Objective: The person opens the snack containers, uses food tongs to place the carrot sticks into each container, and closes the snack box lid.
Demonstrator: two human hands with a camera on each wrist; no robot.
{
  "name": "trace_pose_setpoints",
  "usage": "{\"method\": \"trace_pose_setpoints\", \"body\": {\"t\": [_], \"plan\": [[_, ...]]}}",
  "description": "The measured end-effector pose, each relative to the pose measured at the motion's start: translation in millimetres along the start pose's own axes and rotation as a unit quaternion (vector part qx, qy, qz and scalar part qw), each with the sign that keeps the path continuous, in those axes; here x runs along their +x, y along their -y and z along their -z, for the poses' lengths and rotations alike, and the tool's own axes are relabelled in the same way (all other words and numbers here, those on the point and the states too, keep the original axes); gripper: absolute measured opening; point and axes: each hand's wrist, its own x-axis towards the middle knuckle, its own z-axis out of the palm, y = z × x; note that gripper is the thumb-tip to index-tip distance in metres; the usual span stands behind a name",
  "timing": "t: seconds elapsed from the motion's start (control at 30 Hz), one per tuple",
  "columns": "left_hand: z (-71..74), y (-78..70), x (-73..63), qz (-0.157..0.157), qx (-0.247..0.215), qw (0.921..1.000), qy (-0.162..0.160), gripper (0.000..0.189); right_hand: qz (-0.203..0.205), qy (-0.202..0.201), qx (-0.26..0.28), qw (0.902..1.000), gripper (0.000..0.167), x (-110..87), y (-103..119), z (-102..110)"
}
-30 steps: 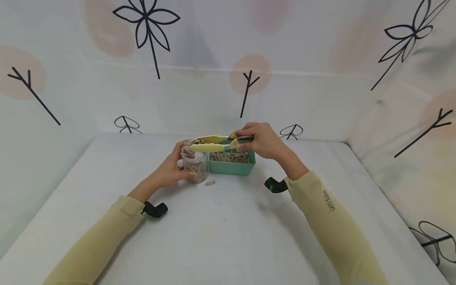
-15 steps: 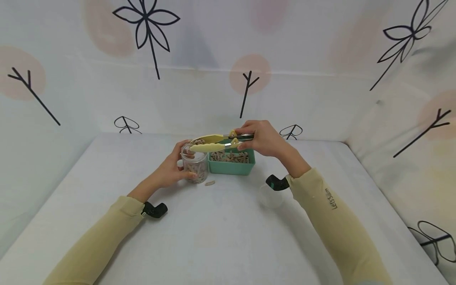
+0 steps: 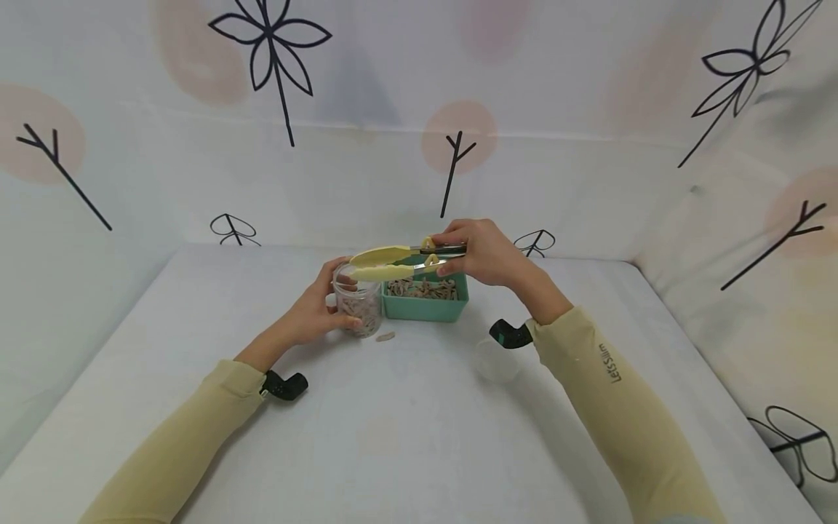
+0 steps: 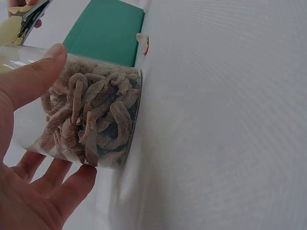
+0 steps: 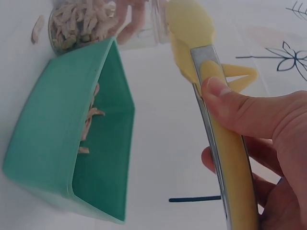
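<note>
My left hand (image 3: pixel 310 313) grips a clear plastic jar (image 3: pixel 358 306) round its side, thumb in front. Pale brown dried strips (image 4: pixel 96 110) fill its lower part in the left wrist view. My right hand (image 3: pixel 484 253) holds yellow-tipped tongs (image 3: pixel 386 263) by their metal arms, thumb on one arm. The two tong heads stand apart over the jar's mouth, with no strips showing between them. Right beside the jar sits a green rectangular box (image 3: pixel 425 311) with more dried strips (image 3: pixel 422 289) inside, partly under the tongs.
One loose strip (image 3: pixel 385 337) lies on the white table in front of the jar. A faint clear round lid (image 3: pixel 497 362) rests on the cloth (image 3: pixel 393 437) below the right wrist. A patterned white curtain (image 3: pixel 366 175) stands behind the table.
The clump of strips held between the tong heads has dropped away into the jar. The tongs have spread a little and my right hand has risen slightly. My left hand stays still.
</note>
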Motion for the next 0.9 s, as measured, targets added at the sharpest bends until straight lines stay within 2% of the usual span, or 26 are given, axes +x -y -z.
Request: {"method": "trace_pose_setpoints", "body": {"t": [0.27, 0.57, 0.73, 0.9], "plan": [[-0.6, 1.4, -0.3, -0.004, -0.012, 0.9999, -0.001, 0.105, -0.014, -0.014, -0.015, 0.9997, 0.056, -9.4, -8, 9], [-1.6, 0.9, 0.4, -0.014, -0.015, 0.9998, -0.001, 0.105, -0.055, -0.012, -0.078, 0.9954, 0.064, -32.0, -41, 20], [-1.5, 1.4, 0.2, -0.015, -0.007, 0.9999, -0.001, 0.105, -0.065, 0.013, -0.14, 0.988, 0.062, -39.8, -52, 23], [-0.4, 2.1, -0.7, -0.015, -0.012, 0.9998, -0.001, 0.105, -0.07, 0.048, -0.206, 0.9749, 0.063, -34.6, -50, 25]]}}
